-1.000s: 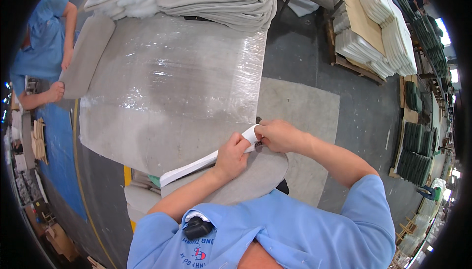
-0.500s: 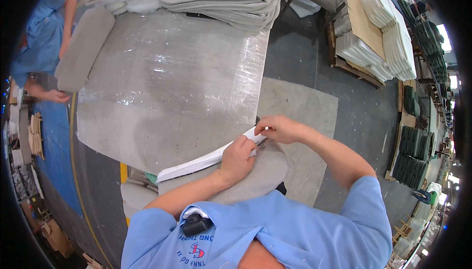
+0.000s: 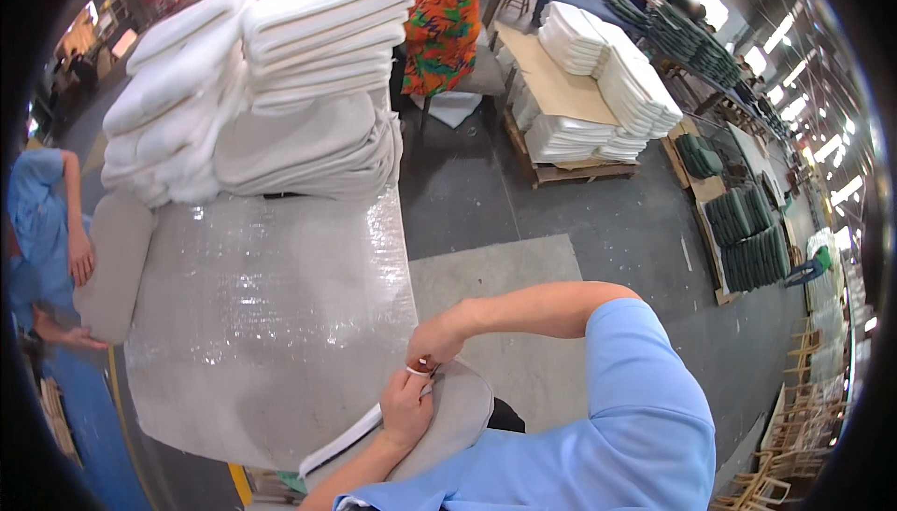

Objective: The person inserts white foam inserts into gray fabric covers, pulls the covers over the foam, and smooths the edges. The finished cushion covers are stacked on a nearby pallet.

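Note:
A grey fabric cushion point(image 3: 460, 408) lies at the near edge of the table, against my body. White filling point(image 3: 341, 443) shows in a long narrow strip along its far side. My left hand point(image 3: 405, 410) is closed over that edge, gripping the cushion. Just beyond it my right hand point(image 3: 437, 338) is closed in a pinch at the cushion's right end, close to the left fingertips. A small reddish-brown spot and a bit of white show between the two hands; what the right fingers hold is too small to make out.
Clear plastic covers the grey-topped table point(image 3: 262, 324). At its far end stand white pads point(image 3: 327, 35) and grey covers point(image 3: 299, 147) in stacks. A co-worker in blue point(image 3: 47, 212) handles a grey cushion point(image 3: 114, 268) at the left. Right, a pallet point(image 3: 579, 172) bears white pads.
The view has tilted up and shifted right, so more of the hall shows. My right hand has closed in toward my left, and its elbow is raised. The white strip shows less.

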### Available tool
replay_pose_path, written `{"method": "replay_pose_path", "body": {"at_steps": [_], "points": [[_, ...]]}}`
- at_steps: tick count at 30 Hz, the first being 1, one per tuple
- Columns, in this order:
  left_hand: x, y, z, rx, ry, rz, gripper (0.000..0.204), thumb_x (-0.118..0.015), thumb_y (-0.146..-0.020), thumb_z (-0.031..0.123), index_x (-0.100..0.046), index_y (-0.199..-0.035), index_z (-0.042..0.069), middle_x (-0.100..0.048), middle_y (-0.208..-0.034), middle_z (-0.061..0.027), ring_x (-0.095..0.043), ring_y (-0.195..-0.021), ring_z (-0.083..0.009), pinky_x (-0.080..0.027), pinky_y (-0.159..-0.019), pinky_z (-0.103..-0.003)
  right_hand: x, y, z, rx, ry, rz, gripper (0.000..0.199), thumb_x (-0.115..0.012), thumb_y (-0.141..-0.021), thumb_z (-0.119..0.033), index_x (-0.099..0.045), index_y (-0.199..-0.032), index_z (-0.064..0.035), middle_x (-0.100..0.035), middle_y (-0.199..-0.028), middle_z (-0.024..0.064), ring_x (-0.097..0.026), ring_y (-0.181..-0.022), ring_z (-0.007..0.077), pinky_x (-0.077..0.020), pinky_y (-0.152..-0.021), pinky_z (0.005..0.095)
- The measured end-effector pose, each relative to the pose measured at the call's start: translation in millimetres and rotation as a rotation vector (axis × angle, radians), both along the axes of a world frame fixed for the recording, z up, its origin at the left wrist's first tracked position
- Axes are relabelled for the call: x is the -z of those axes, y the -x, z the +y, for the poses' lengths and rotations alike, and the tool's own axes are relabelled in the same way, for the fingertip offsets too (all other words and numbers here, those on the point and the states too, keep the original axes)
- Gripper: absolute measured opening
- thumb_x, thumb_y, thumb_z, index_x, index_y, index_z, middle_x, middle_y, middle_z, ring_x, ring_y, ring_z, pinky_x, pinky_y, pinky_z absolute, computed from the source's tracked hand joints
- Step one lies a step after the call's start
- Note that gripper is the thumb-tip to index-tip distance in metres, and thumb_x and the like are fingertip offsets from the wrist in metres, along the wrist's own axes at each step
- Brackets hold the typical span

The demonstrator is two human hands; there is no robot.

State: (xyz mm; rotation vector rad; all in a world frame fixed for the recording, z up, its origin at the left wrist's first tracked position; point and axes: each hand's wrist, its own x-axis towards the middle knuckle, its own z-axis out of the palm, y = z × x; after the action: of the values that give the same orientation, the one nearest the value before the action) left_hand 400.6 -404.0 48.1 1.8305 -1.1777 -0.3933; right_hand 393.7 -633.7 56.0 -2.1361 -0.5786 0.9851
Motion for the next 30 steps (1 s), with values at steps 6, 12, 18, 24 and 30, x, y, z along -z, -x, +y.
{"method": "replay_pose_path", "body": {"at_steps": [6, 12, 18, 24, 30], "points": [[3.2, -2.9, 4.8, -0.050, -0.055, -0.019, 0.013, -0.074, -0.083, 0.001, -0.071, -0.095, 0.006, -0.060, -0.090, -0.0150, -0.063, -0.083, -0.0367, -0.051, -0.072, -0.047, -28.4, 13.4, 0.4, 0.072, 0.234, -0.258, 0.030, -0.066, -0.090, -0.007, -0.069, -0.119, -0.0098, -0.072, -0.104, 0.0178, -0.071, -0.098, 0.0368, -0.0538, -0.082, 0.0486], [8.5, 0.1, 2.9, -0.001, -0.017, -0.041, 0.013, -0.076, -0.082, 0.001, -0.072, -0.093, 0.006, -0.061, -0.089, -0.0145, -0.063, -0.082, -0.0349, -0.051, -0.072, -0.045, 3.1, 10.7, -7.3, 0.147, -0.109, 0.038, 0.019, -0.069, -0.087, -0.005, -0.073, -0.105, -0.0105, -0.071, -0.094, 0.0101, -0.068, -0.091, 0.0280, -0.0528, -0.079, 0.0446], [9.6, 1.8, 4.6, -0.001, 0.005, -0.065, 0.012, -0.077, -0.081, 0.002, -0.072, -0.092, 0.006, -0.061, -0.088, -0.0138, -0.063, -0.083, -0.0347, -0.051, -0.072, -0.046, 7.6, -0.3, -0.2, 0.021, -0.020, 0.057, 0.016, -0.074, -0.087, -0.009, -0.075, -0.103, -0.0116, -0.071, -0.089, 0.0088, -0.067, -0.089, 0.0270, -0.0522, -0.079, 0.0432], [9.4, 3.0, 4.9, -0.007, -0.003, -0.077, 0.012, -0.079, -0.082, 0.002, -0.072, -0.092, 0.006, -0.062, -0.089, -0.0136, -0.064, -0.084, -0.0340, -0.052, -0.073, -0.045, 7.2, -5.7, -3.3, -0.078, -0.030, -0.020, 0.018, -0.071, -0.090, -0.010, -0.073, -0.108, -0.0103, -0.071, -0.091, 0.0098, -0.066, -0.089, 0.0282, -0.0517, -0.078, 0.0441], [9.4, 7.8, 2.4, 0.009, 0.029, -0.054, 0.011, -0.075, -0.080, 0.003, -0.071, -0.089, 0.007, -0.061, -0.088, -0.0129, -0.063, -0.086, -0.0346, -0.051, -0.075, -0.047, 27.3, -3.8, -3.8, -0.016, -0.077, 0.247, 0.020, -0.067, -0.090, -0.007, -0.072, -0.109, -0.0133, -0.068, -0.092, 0.0058, -0.062, -0.088, 0.0236, -0.0501, -0.078, 0.0418]]}}
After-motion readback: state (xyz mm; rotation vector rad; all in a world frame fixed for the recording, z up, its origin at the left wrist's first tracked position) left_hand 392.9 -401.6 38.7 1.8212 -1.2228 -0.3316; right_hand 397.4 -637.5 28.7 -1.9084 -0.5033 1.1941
